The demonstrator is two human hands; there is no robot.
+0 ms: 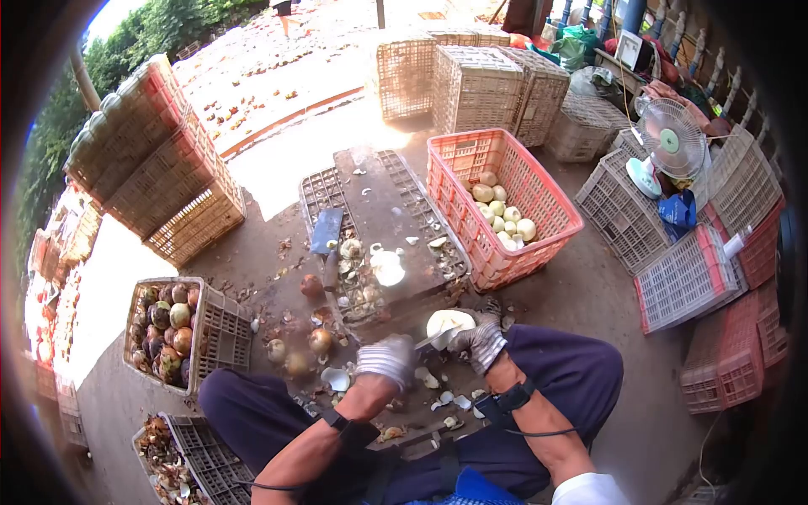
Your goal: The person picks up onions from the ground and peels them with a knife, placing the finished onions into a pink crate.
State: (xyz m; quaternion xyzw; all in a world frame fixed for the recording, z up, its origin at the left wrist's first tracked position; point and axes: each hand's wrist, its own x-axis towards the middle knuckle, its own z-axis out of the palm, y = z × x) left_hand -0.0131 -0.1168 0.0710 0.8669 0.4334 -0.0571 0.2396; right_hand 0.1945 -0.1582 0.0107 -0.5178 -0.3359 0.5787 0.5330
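Note:
My right hand (480,341), in a grey glove, is closed around a white peeled coconut (449,326) above my lap. Close beside it, my gloved left hand (387,360) makes a fist, somewhat blurred. A thin metal blade (424,342) shows between that fist and the coconut; its handle is hidden in the glove. On the board (391,210) in front lies a cleaver (326,231) with a dark handle, beside peelings and white pieces. Brown coconuts (320,340) and white shavings (337,378) are scattered on the ground near my hands.
A red crate (505,244) holds peeled coconuts (498,210). At left, another crate (227,324) holds brown coconuts (168,324), with a scrap crate (202,459) below. Stacked crates (156,160) stand left and behind. A fan (671,139) sits on crates at right.

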